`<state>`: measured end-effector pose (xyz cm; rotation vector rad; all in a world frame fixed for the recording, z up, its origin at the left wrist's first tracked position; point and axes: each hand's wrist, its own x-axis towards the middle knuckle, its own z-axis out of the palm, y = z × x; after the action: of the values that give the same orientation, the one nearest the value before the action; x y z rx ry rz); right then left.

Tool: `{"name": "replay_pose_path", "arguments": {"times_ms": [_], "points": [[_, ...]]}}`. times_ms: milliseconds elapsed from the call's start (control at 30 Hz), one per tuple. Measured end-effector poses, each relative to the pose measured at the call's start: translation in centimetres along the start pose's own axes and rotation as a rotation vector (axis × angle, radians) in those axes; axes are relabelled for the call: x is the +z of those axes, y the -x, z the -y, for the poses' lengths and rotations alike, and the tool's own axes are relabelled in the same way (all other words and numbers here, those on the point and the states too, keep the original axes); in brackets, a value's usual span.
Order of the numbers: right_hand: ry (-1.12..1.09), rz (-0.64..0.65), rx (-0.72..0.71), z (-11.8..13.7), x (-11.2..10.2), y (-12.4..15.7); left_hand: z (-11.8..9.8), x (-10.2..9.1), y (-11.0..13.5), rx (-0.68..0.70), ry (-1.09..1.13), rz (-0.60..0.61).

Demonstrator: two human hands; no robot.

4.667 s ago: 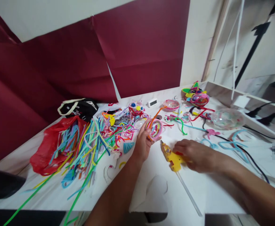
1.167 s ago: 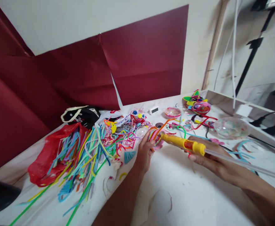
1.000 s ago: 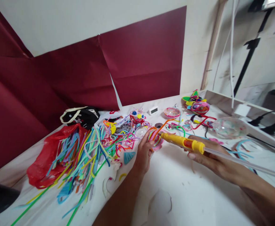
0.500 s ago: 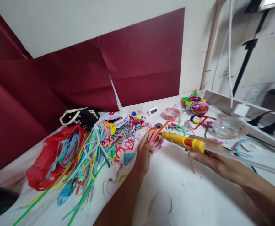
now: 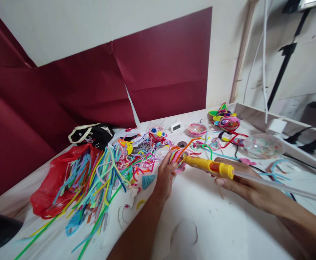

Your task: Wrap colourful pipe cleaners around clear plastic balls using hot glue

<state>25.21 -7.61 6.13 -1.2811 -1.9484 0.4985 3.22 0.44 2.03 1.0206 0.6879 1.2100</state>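
My left hand (image 5: 165,177) is closed round a small rounded piece wound with pink, orange and yellow pipe cleaners (image 5: 177,157). An orange pipe cleaner (image 5: 190,144) sticks up and out from it to the right. In my right hand (image 5: 239,182) is a yellow hot glue gun (image 5: 206,164), with a long clear glue stick (image 5: 277,186) running out of its back. The gun's nozzle is at the wound piece; whether it touches I cannot tell. My right fingers are partly hidden behind the gun.
A red plastic bag (image 5: 52,184) spills many coloured pipe cleaners (image 5: 104,180) on the left. Behind stand a black pouch (image 5: 101,135), a wound figure with blue eyes (image 5: 157,133), a white digital timer (image 5: 175,127) and a pink-rimmed bowl (image 5: 197,129). On the right are a clear dome (image 5: 263,145) and black plugs (image 5: 309,144).
The glue gun has shifted slightly left and down at the wound piece. My left hand keeps its hold almost unmoved.
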Motion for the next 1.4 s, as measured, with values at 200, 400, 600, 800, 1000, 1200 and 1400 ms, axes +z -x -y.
{"name": "replay_pose_path", "arguments": {"times_ms": [200,400,600,800,1000,1200,1400], "points": [[-0.031,0.066,0.023,-0.2,-0.2,0.0,-0.1,0.1,0.0,0.001,0.025,0.007],[-0.02,0.006,0.016,-0.6,-0.2,-0.1,-0.2,0.2,0.1,0.0,0.03,0.013],[0.017,-0.005,0.012,-0.6,-0.5,-0.3,-0.1,0.1,0.2,-0.005,0.025,0.01],[0.009,-0.003,0.046,-1.0,-0.5,-0.3,-0.4,0.2,0.2,0.003,0.024,0.03],[-0.042,-0.008,0.122,-1.8,-0.3,0.0,-0.5,0.1,0.2,0.013,0.015,0.045],[-0.097,0.059,0.207,-2.8,-0.4,0.3,-0.2,0.0,0.2,0.011,0.027,0.033],[-0.089,0.04,0.162,-2.2,-0.6,0.3,0.0,-0.1,0.1,0.014,0.042,0.057]]}}
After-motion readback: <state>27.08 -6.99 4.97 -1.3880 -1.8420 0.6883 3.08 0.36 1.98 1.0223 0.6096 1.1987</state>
